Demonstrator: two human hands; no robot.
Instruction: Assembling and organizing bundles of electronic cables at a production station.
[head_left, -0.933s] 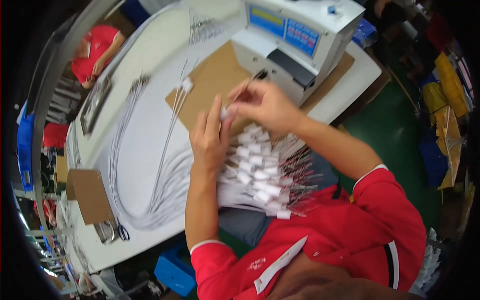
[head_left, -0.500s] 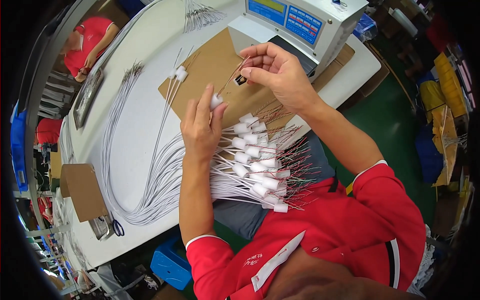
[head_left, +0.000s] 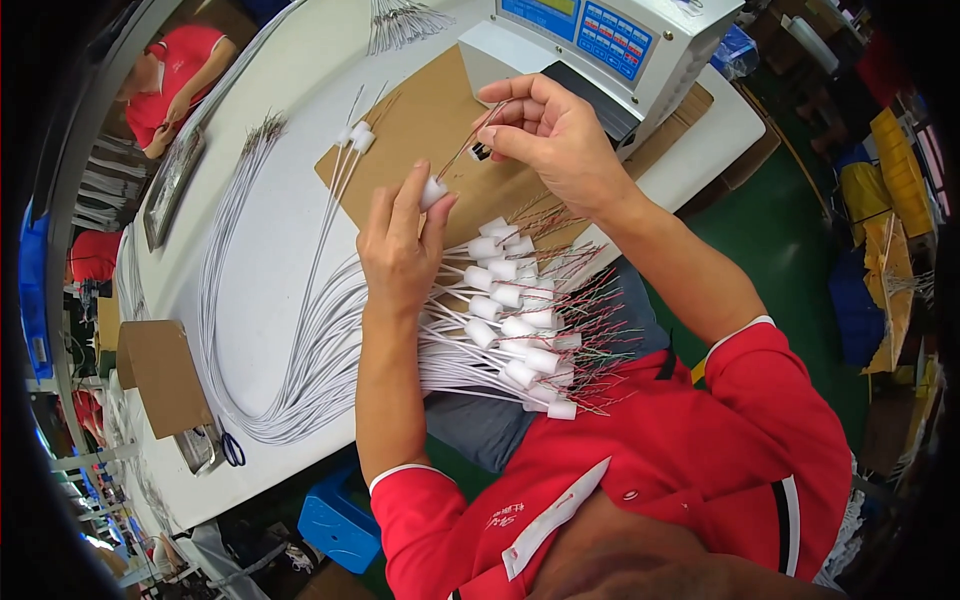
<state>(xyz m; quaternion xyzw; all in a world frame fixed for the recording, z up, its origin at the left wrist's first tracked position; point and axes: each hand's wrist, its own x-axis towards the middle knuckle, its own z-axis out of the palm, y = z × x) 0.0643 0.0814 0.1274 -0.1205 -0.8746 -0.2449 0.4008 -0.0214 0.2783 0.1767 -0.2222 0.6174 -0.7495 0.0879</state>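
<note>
Far left, a co-worker in a red shirt (head_left: 185,70) stands across the table, forearms bent and hands together; a pale chest mark is too small to read. Beside that person, on the white table (head_left: 260,290), a narrow metal tray (head_left: 152,218). Below it, a brown cardboard box (head_left: 168,375), and scissors (head_left: 232,450) with dark blue handles just beside it.

White cables (head_left: 228,195) run in a long U-shaped loop toward the wearer. Blue stool (head_left: 340,520) below the table edge. A few cables fitted with white caps (head_left: 362,140) lie with their tips over a brown cardboard sheet (head_left: 440,115).

Left hand (head_left: 402,240): thumb and fingers pinch a white cylinder (head_left: 432,192), held above the sheet's near part. Thin twisted wires (head_left: 462,155) rise from it, up and to the right. Below, a pile of similar cylinders (head_left: 518,328) on cable ends, reddish and greenish wires fanned rightward.

Wearer's red shirt (head_left: 620,460): small white lettering on the chest, not transcribed.

Right hand (head_left: 550,125): thumb and forefinger grip the wires' upper ends. Behind it, a white machine (head_left: 690,45) with a blue panel (head_left: 612,42): keypad and yellowish display, key legends too small to read.
</note>
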